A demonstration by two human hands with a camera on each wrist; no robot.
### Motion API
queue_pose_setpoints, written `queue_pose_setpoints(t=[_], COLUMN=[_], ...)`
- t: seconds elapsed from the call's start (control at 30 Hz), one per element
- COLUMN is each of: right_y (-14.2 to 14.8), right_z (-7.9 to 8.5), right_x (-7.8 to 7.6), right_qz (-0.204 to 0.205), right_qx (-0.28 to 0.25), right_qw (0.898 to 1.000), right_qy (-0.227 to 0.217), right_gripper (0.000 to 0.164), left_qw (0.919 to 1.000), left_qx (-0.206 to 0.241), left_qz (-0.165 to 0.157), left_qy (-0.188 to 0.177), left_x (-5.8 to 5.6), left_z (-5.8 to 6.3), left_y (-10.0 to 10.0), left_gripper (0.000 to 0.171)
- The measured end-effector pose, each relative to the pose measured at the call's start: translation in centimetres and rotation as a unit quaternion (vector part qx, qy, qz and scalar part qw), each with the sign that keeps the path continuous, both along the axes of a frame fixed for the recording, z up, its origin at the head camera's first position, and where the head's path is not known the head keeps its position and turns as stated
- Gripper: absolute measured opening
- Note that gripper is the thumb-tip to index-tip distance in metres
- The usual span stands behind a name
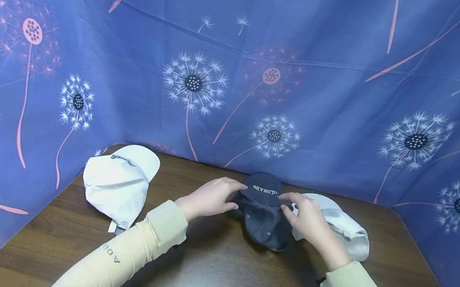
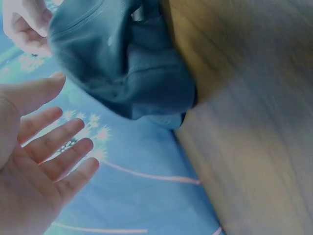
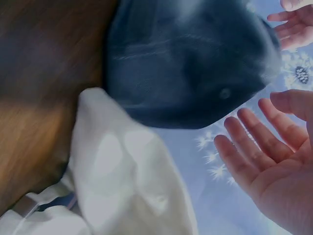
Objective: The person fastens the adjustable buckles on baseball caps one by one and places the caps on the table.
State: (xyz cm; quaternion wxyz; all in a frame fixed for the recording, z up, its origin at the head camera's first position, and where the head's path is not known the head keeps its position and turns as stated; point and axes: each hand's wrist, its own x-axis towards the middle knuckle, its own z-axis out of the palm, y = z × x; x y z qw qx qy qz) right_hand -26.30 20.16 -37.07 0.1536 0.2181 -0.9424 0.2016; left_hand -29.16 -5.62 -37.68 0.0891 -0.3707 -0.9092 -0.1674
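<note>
1 white cap (image 1: pixel 117 190) is lying left of the left hand (image 1: pixel 212 197), whose fingers are hanging spread. 1 dark cap (image 1: pixel 268 222) is sitting between both hands' fingers. The right hand (image 1: pixel 308 218) is holding its fingers spread too; a 2nd white cap (image 1: pixel 350 230) is lying right of them.

Wrist views: dark cap (image 3: pixel 188 73) cut at top.
</note>
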Motion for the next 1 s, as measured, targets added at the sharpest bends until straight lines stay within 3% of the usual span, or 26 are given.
queue_pose_setpoints(t=[0.3,0.53,0.77,1.0], right_y=[-1.6,-3.5,-5.8,-7.9], right_z=[0.8,1.0,0.5,0.0], right_x=[1.4,2.2,2.7,2.7], right_qz=[0.025,0.071,0.114,0.149], right_qx=[-0.027,-0.051,-0.069,-0.085], right_qw=[0.998,0.991,0.986,0.981], right_qy=[0.052,0.104,0.102,0.091], right_gripper=[0.027,0.029,0.032,0.034], left_qw=[0.9988,0.997,0.9919,0.9882], left_qx=[0.011,0.013,0.04,0.06], left_qz=[0.008,0.046,0.08,0.112], left_qy=[0.047,0.061,0.091,0.085], left_x=[1.4,2.4,2.7,2.9], left_z=[1.5,1.9,1.3,1.0], left_y=[-3.6,-6.9,-10.1,-13.4], left_gripper=[0.05,0.051,0.05,0.049])
